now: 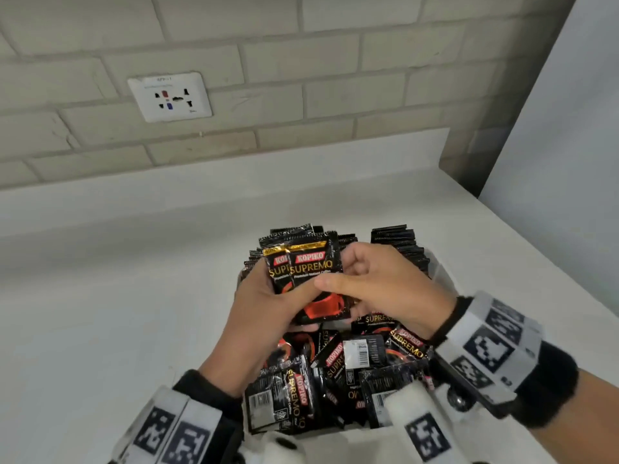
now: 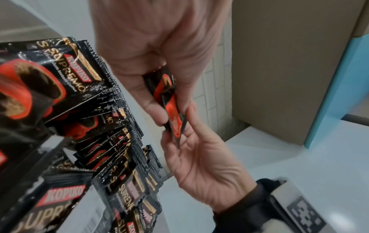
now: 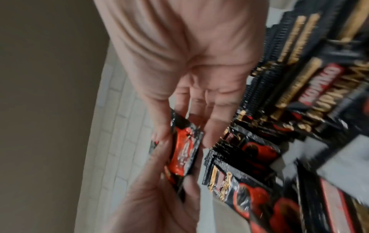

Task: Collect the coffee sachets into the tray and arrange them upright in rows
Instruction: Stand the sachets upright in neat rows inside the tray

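While both hands (image 1: 254,309) (image 1: 385,289) pinch them, sachets (image 1: 308,272) upright, tops up

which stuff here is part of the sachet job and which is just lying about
Part of the job:
- held sachets, in the left hand and right hand
- loose sachets lying flat in the tray
- upright rows at the far end
- tray

Just there:
- wall socket
- white counter
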